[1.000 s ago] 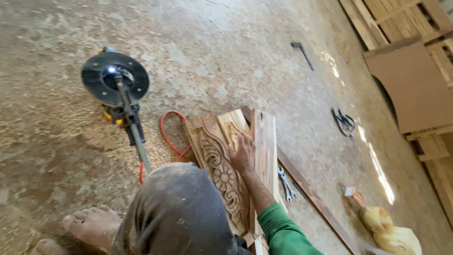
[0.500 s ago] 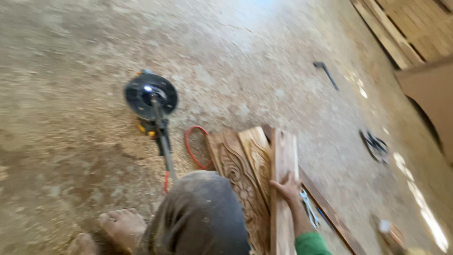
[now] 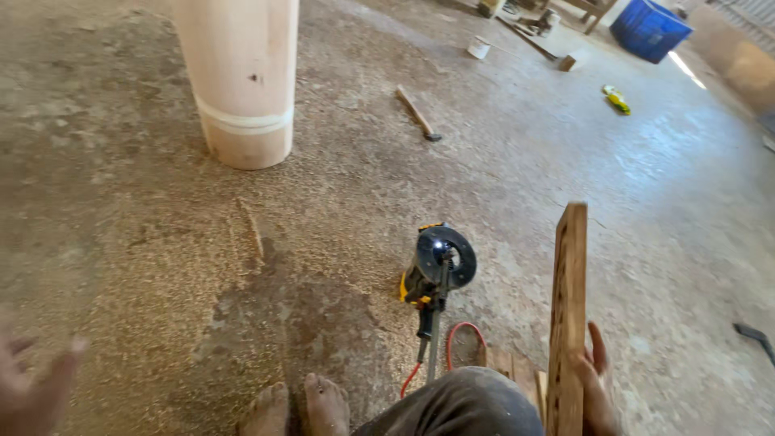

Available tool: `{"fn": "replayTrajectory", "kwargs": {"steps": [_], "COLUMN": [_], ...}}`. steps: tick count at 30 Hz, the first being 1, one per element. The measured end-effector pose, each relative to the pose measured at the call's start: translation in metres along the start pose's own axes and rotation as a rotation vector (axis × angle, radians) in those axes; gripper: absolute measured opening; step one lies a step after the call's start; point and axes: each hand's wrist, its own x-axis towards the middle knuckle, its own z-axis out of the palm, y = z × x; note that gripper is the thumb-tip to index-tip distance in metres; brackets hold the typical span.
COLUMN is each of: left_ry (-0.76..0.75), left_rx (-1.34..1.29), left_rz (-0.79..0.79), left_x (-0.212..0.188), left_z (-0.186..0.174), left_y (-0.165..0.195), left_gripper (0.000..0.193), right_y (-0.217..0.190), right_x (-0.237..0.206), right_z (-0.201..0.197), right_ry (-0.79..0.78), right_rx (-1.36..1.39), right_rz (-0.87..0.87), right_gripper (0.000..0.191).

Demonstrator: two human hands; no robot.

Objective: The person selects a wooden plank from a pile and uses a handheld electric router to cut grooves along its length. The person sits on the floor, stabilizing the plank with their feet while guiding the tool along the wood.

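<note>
My right hand (image 3: 596, 386) grips a carved wooden plank (image 3: 567, 307) near its lower end and holds it upright on edge, its top reaching well above the floor. My left hand (image 3: 32, 386) is blurred at the lower left edge, fingers spread, holding nothing. A black and yellow power router (image 3: 436, 266) lies on the sawdust-covered floor just left of the plank, with a red cord (image 3: 460, 339) looping beside it. More wooden pieces (image 3: 513, 367) lie flat under the plank. My knee in dark trousers (image 3: 460, 408) and bare feet (image 3: 303, 408) show at the bottom.
A thick pale round pillar (image 3: 240, 77) stands at the upper left. A hammer (image 3: 418, 113) lies on the concrete beyond the router. Farther back are a blue crate (image 3: 650, 28), a yellow object (image 3: 617, 98) and scattered wood. A dark tool (image 3: 755, 335) lies at the right edge.
The view has swung upward and away. My right hand has raised the plank from flat on the carved pieces to upright on edge. My left hand has come into view.
</note>
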Motion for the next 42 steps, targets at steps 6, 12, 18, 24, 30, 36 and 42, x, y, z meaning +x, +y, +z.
{"fn": "replayTrajectory", "kwargs": {"steps": [6, 12, 18, 24, 30, 36, 42], "left_ry": [-0.402, -0.746, -0.981, -0.890, -0.839, -0.696, -0.715], "left_rx": [-0.258, -0.550, -0.913, -0.910, -0.830, -0.951, -0.355], "left_rz": [0.140, 0.253, -0.208, -0.528, -0.554, -0.467, -0.508], "left_x": [-0.003, -0.021, -0.043, -0.041, -0.040, -0.031, -0.017], "left_z": [0.086, 0.171, 0.232, 0.241, 0.256, 0.264, 0.264], "left_y": [0.119, 0.175, 0.163, 0.140, 0.099, 0.083, 0.095], "left_gripper": [0.101, 0.104, 0.121, 0.114, 0.099, 0.095, 0.098], "right_y": [-0.103, -0.126, -0.054, -0.014, -0.022, 0.004, 0.054], "right_x": [0.051, 0.053, 0.023, 0.001, -0.046, -0.096, -0.105], "right_z": [0.190, 0.341, 0.435, 0.459, 0.415, 0.404, 0.419], "right_ry": [-0.326, -0.467, -0.621, -0.729, -0.949, -0.959, -0.940], "right_rx": [0.428, 0.259, 0.239, 0.296, 0.283, 0.369, 0.286], "right_rz": [0.058, 0.320, 0.548, 0.719, 0.798, 0.711, 0.885], "right_gripper": [0.091, 0.088, 0.079, 0.075, 0.073, 0.070, 0.074]}}
